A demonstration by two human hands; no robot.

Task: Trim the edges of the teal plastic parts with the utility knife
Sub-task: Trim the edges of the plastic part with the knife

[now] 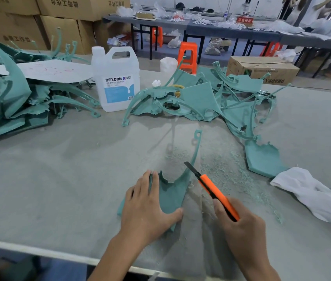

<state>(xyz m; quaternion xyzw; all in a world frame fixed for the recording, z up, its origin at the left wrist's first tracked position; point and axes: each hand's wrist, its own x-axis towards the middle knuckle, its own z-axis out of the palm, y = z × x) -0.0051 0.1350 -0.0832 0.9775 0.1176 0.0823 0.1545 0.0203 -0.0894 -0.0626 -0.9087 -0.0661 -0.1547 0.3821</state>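
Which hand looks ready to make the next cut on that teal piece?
Right. The right hand grips the utility knife, its blade out close to the teal part and its curved edge. The left hand lies flat on the part, steadying it.

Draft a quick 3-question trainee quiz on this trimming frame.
1. True or false: the left hand rests on the teal part with its fingers laid out over it.
2. Which hand grips the utility knife? A) left hand B) right hand
3. Fill in: the white jug stands between two piles of ____ parts.

Key: 1 true; 2 B; 3 teal.
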